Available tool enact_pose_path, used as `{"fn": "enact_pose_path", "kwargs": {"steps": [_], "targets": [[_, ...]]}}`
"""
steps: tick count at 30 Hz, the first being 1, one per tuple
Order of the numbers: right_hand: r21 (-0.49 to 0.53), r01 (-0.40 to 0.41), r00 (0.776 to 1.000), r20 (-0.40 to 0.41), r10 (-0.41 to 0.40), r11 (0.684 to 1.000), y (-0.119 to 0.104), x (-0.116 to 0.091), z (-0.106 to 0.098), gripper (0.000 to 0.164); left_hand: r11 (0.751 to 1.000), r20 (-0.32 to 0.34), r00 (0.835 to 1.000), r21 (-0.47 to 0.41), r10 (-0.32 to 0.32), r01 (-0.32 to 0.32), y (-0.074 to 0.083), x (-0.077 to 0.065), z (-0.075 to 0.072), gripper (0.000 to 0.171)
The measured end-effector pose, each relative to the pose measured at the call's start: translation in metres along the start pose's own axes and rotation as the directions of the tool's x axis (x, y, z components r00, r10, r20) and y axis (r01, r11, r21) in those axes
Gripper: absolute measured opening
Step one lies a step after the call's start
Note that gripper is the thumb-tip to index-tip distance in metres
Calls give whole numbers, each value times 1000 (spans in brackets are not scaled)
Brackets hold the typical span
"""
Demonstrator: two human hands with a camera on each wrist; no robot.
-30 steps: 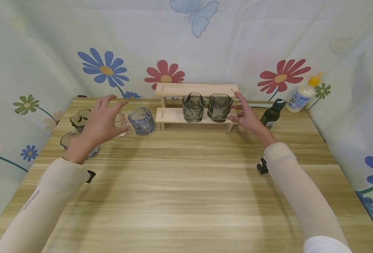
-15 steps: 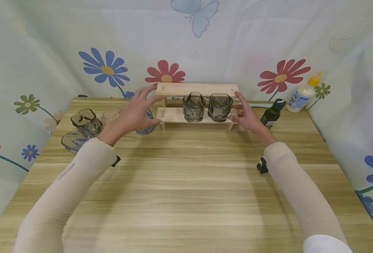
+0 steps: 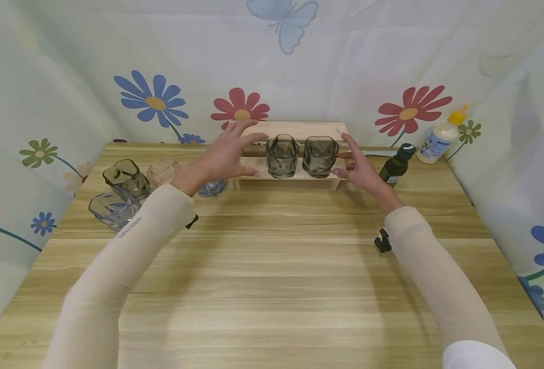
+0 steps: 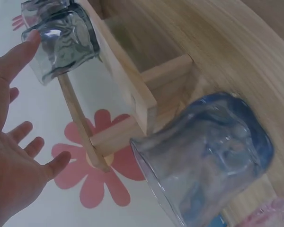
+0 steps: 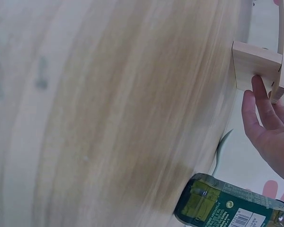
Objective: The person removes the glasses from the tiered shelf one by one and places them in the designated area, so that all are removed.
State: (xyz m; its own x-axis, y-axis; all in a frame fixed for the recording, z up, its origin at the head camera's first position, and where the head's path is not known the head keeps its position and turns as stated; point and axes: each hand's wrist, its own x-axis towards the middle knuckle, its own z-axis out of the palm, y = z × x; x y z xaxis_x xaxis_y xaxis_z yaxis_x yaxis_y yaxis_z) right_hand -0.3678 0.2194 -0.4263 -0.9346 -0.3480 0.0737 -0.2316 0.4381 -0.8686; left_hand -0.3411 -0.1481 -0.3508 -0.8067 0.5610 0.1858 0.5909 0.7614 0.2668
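A two-tier wooden shelf stands at the back of the table, with two dark grey wavy glasses on its lower board. My left hand is beside the left grey glass, fingers and thumb spread; in the left wrist view the thumb overlaps that grey glass. Touching the shelf's right end, my right hand has its fingers extended close to the right grey glass. In the right wrist view, fingertips lie against the shelf's end support. Behind my left wrist, a blue glass is partly hidden.
Left of the shelf stand a pinkish glass, a dark glass and a clear bluish glass. A green bottle is right of my right hand, with a yellow-capped white bottle behind it. A flowered cloth hangs behind.
My left hand has moved right, from over the glasses at left, past the blue glass to the left grey glass. My right hand stays at the shelf's end.
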Motion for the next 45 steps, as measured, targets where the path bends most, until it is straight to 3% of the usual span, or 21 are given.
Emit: {"fn": "enact_pose_path", "kwargs": {"steps": [11,25,38,45], "targets": [[-13,-6,1000,-4,6,1000,-1,-2,2,93,999,61,997,-10,51,-51,16,26,11,86],[-10,-5,1000,0,5,1000,-3,-3,0,94,998,169,985,39,34,-41,34,51,17,89],[-7,-17,1000,-4,17,1000,-6,-4,1,94,998,187,982,56,29,-40,36,53,24,88],[-10,-2,1000,-9,2,1000,-3,-3,0,94,999,191,982,35,2,-9,39,54,25,88]]}}
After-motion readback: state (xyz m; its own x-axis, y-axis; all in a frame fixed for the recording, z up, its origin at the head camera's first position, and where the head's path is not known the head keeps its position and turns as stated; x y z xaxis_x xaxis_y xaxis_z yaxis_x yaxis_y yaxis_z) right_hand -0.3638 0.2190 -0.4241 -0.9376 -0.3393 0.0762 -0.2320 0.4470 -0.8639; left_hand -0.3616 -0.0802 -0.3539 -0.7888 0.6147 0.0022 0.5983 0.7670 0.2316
